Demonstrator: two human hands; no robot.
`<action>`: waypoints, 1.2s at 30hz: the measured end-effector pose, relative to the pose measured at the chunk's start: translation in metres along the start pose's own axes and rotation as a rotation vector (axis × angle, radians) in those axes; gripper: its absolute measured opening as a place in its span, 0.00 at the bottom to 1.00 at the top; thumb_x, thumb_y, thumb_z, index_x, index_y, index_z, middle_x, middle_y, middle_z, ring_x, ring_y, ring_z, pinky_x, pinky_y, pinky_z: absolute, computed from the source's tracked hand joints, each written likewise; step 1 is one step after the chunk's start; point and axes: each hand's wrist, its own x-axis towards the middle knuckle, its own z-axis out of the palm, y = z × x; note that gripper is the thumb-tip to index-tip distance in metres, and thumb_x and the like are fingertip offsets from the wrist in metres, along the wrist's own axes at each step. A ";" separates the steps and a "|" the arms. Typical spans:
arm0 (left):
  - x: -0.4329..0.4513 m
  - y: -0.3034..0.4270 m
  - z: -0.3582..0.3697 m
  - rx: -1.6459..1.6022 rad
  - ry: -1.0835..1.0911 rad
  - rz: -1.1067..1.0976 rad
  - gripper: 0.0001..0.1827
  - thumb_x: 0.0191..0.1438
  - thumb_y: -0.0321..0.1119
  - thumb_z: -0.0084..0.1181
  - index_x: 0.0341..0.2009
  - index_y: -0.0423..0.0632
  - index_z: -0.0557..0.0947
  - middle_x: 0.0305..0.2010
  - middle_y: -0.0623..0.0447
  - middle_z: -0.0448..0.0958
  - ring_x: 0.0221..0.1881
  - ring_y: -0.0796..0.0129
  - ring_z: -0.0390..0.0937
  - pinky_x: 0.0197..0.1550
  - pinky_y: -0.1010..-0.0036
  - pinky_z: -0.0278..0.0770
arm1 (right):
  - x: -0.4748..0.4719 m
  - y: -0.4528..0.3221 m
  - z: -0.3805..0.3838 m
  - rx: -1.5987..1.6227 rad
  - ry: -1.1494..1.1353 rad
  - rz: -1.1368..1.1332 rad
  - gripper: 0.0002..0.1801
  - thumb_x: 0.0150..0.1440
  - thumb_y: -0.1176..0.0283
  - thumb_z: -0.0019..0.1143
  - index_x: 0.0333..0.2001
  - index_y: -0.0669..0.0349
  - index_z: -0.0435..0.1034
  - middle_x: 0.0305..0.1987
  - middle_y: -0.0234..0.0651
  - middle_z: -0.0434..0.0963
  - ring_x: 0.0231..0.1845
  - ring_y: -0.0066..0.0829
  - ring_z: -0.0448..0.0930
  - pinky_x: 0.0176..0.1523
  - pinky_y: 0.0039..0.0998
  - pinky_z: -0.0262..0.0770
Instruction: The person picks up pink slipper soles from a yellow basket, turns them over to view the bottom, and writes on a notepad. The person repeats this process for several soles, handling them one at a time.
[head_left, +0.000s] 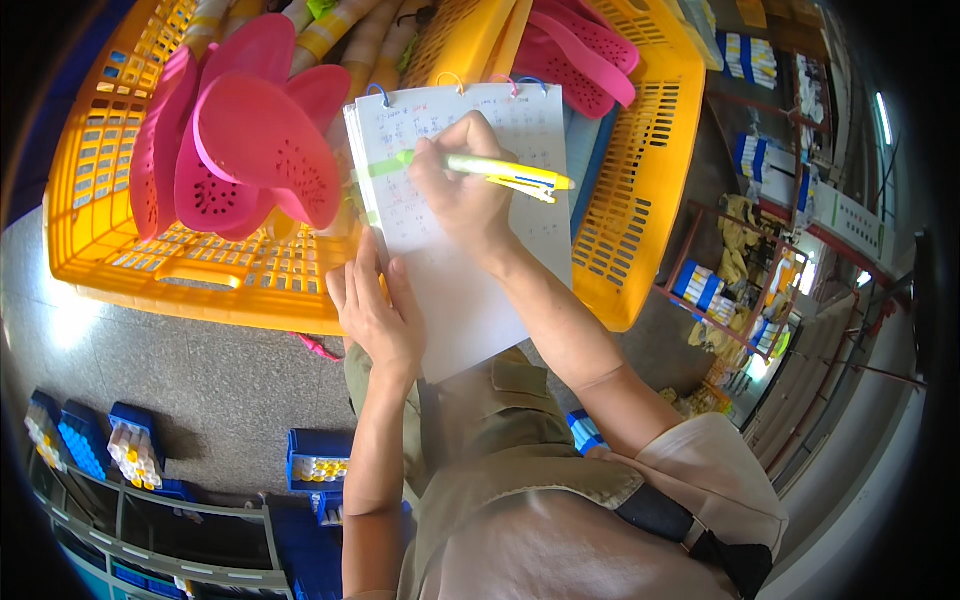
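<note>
My right hand (465, 184) grips a yellow multi-colour ballpoint pen (517, 171), its green-tipped end over the upper left of a notepad page. The notepad (472, 292) is bound with small coloured rings along its top edge and bears handwriting; its lower half is blank. At the pad's left edge, my left hand (379, 304) holds it, thumb on the page and fingers along the side. A green strip (381, 167) crosses the page's left edge. Behind the pad, pink perforated plastic pieces (262, 142) lie in a yellow plastic basket (195, 304).
More pink perforated pieces (577, 52) lie in a second yellow basket (645, 165) at the right. Blue bins (319, 442) holding rolls stand on the speckled floor (225, 375) at lower left. Racks (705, 225) with wrapped bundles stand at far right.
</note>
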 end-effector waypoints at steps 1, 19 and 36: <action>0.000 0.000 0.000 0.001 -0.001 -0.003 0.20 0.62 0.33 0.52 0.56 0.34 0.75 0.33 0.46 0.75 0.35 0.54 0.67 0.41 0.63 0.67 | 0.000 0.000 0.000 0.008 0.004 0.002 0.18 0.55 0.71 0.64 0.26 0.60 0.59 0.17 0.29 0.68 0.17 0.17 0.66 0.22 0.23 0.63; 0.001 0.001 -0.001 0.018 0.025 0.025 0.19 0.61 0.31 0.52 0.54 0.34 0.75 0.33 0.45 0.75 0.35 0.54 0.67 0.42 0.62 0.66 | 0.000 -0.004 -0.013 0.176 0.126 0.008 0.13 0.59 0.72 0.59 0.29 0.61 0.61 0.20 0.30 0.71 0.18 0.19 0.71 0.21 0.24 0.66; -0.002 0.004 0.005 -0.017 0.073 -0.001 0.23 0.64 0.38 0.49 0.58 0.35 0.71 0.41 0.47 0.76 0.39 0.64 0.67 0.46 0.67 0.65 | 0.162 0.258 -0.185 -1.373 -0.064 0.047 0.33 0.52 0.59 0.66 0.60 0.58 0.66 0.61 0.46 0.71 0.67 0.45 0.65 0.67 0.53 0.56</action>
